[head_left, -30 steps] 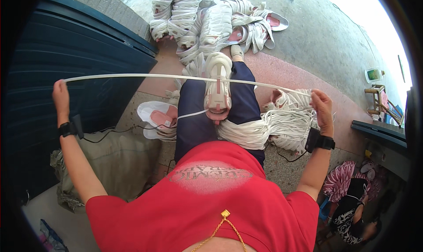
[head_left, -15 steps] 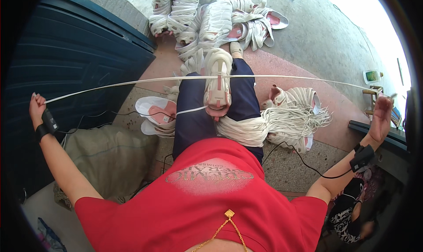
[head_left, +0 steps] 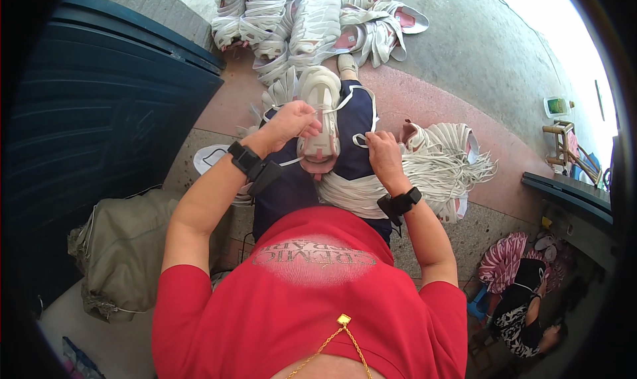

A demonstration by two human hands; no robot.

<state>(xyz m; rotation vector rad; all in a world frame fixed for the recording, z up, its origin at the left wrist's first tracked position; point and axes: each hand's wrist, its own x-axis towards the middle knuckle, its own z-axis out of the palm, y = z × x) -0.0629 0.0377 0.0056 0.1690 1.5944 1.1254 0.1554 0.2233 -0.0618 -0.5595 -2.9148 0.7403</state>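
Note:
A beige and white sneaker (head_left: 320,107) with a pink heel rests on my lap between my knees, its toe pointing away. My left hand (head_left: 296,122) is at the sneaker's left side, fingers bent and tips closed at the lacing; part of the grip is hidden. A white shoelace (head_left: 374,107) runs from the sneaker's eyelets over my right knee in a loose loop. My right hand (head_left: 385,155) pinches this lace just right of the sneaker, with a small loop by the fingertips. A bundle of white laces (head_left: 358,194) lies across my right thigh.
Stacks of white sneakers (head_left: 318,31) cover the floor ahead. More shoes (head_left: 451,140) are at my right, with white insoles (head_left: 211,157) at left. A dark blue door (head_left: 99,114), stuffed sack (head_left: 133,246), wooden stool (head_left: 564,140) and another person (head_left: 524,313) surround me.
Both hands have come in from far out at the sides to the sneaker. The lace, stretched straight across before, now hangs slack in loops.

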